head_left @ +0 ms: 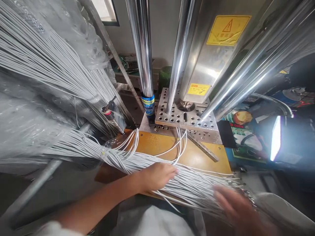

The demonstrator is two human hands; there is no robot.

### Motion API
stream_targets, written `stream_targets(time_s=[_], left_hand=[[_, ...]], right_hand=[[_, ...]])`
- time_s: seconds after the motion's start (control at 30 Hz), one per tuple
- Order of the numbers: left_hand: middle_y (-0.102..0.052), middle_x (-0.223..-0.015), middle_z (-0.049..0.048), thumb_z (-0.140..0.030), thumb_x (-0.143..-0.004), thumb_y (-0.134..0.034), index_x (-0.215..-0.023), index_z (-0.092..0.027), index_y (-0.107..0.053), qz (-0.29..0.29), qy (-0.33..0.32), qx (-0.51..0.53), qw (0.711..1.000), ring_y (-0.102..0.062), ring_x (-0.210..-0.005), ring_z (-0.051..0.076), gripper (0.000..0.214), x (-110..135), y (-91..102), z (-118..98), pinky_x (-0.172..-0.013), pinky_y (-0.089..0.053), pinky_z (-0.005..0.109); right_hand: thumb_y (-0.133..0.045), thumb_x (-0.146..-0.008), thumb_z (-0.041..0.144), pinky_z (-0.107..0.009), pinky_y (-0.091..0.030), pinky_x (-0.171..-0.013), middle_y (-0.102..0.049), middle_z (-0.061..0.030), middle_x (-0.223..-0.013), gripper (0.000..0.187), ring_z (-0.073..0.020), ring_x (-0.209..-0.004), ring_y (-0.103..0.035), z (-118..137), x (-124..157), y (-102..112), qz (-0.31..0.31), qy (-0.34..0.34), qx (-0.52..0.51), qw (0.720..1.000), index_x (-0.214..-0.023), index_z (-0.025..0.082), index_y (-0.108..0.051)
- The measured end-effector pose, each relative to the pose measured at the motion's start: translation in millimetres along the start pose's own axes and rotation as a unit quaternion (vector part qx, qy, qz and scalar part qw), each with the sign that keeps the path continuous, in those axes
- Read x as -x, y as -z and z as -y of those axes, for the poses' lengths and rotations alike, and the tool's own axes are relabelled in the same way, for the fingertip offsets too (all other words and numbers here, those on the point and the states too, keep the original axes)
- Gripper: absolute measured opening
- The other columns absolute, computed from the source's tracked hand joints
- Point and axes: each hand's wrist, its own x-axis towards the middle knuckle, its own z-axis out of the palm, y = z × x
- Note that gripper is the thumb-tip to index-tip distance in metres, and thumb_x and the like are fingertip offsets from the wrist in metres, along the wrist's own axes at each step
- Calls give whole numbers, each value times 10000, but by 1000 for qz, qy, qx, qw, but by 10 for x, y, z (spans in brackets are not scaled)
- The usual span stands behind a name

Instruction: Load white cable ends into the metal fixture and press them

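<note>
A thick bundle of thin white cables (pixel 197 180) lies across the bench in front of me. My left hand (pixel 158 175) rests on top of the bundle with its fingers curled closed around some white cables. From that hand a few loose cables (pixel 180 144) loop up to the front edge of a perforated metal plate (pixel 161 113) on the machine. Near the bundle's right end is my right hand (pixel 236 203), smeared by motion. Small metallic ends (pixel 248 196) of the cables show beside it, too blurred to make out.
Chrome columns (pixel 145 49) rise from the machine. A metal bar (pixel 204 149) lies on the yellow-brown board (pixel 152 144). More white cables (pixel 56 59), partly wrapped in clear plastic (pixel 91 46), hang at the left. A bright lamp (pixel 275 139) shines at the right.
</note>
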Motion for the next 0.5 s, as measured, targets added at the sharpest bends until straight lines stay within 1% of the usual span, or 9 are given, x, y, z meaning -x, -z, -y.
stream_targets(time_s=[0.07, 0.1, 0.17, 0.2, 0.27, 0.3, 0.37, 0.43, 0.5], left_hand=[[-582, -1006, 54, -106, -831, -299, -1050, -165, -488, -25, -57, -47, 997, -539, -915, 136, 295, -471, -84, -37, -793, -403, 224], [-579, -999, 78, -70, -796, -335, -1028, -146, -496, -15, -54, -99, 993, -543, -917, 158, 292, -642, -121, -6, -783, -416, 244], [-584, -934, 117, -37, -775, -338, -965, -113, -521, -27, 47, -205, 977, -562, -870, 198, 274, -814, -115, 152, -729, -443, 292], [-582, -912, 132, -29, -777, -328, -952, -100, -526, -46, 116, -247, 961, -569, -845, 209, 273, -817, -61, 266, -701, -450, 308], [-577, -904, 164, -17, -787, -307, -973, -76, -518, -96, 230, -295, 922, -574, -825, 216, 288, -708, 116, 503, -674, -453, 322], [-573, -914, 174, -14, -787, -314, -977, -71, -517, -114, 251, -307, 911, -567, -846, 221, 284, -626, 211, 599, -690, -450, 332], [-577, -904, 160, -31, -787, -350, -945, -82, -533, -118, 241, -302, 915, -558, -863, 216, 246, -473, 341, 700, -716, -440, 331], [-585, -896, 113, -115, -799, -414, -932, -118, -547, -96, 162, -243, 952, -555, -855, 190, 188, -390, 340, 678, -732, -430, 297], [-590, -886, 68, -232, -796, -470, -931, -149, -563, -59, 68, -157, 984, -553, -825, 160, 183, -376, 241, 596, -721, -419, 253]], right_hand=[[-353, -832, 466, -277, -474, -782, -555, -85, -1069, 383, -177, -915, -563, 6, -329, -37, 7, -45, -66, 997, -1093, 211, -468], [-403, -810, 461, -270, -449, -828, -508, -115, -1144, 470, -179, -967, -542, 25, -480, -63, 24, -22, -72, 997, -1169, 158, -404], [-519, -737, 433, -292, -435, -803, -535, -132, -1078, 531, -200, -928, -549, 78, -699, -136, 46, 19, -19, 999, -1151, 117, -415], [-514, -741, 413, -291, -435, -757, -566, -114, -1007, 452, -197, -874, -562, 105, -758, -178, 74, 38, 10, 996, -1093, 132, -467], [-447, -786, 383, -269, -413, -669, -599, -67, -834, 265, -175, -754, -568, 143, -796, -251, 129, 70, 48, 988, -899, 172, -559], [-402, -812, 377, -254, -397, -636, -596, -50, -759, 260, -162, -706, -561, 153, -793, -276, 148, 80, 49, 985, -801, 180, -570], [-339, -840, 388, -236, -372, -603, -582, -34, -681, 328, -144, -655, -542, 160, -782, -298, 150, 85, 28, 985, -701, 181, -551], [-302, -852, 405, -231, -359, -582, -575, -27, -660, 354, -136, -623, -528, 171, -786, -284, 126, 68, 1, 990, -705, 182, -534], [-273, -858, 414, -239, -352, -571, -577, -28, -661, 362, -141, -611, -523, 207, -796, -229, 100, 45, -1, 994, -729, 187, -523]])
